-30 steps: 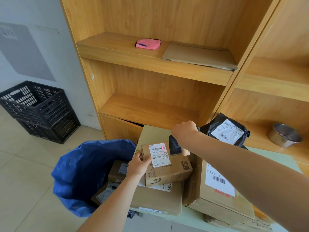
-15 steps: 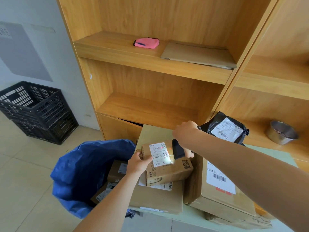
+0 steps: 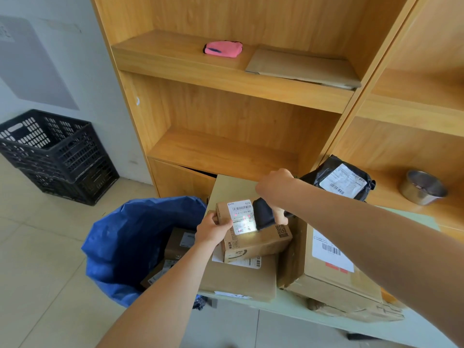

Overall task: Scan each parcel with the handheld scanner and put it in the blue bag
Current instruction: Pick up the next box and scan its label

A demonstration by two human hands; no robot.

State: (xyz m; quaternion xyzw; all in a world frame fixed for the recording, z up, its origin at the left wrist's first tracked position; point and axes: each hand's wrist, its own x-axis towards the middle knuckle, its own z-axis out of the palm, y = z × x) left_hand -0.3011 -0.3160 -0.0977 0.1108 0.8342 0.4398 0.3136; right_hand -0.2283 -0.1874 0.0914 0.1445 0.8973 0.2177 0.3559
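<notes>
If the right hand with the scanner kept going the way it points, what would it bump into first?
Most likely the white shipping label on the small brown cardboard box. The right hand aims the black handheld scanner down-left at it, light already falling there; the gap is unclear.

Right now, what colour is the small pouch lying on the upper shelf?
Pink, with a dark trim: the pouch, seen in the head view.
</notes>
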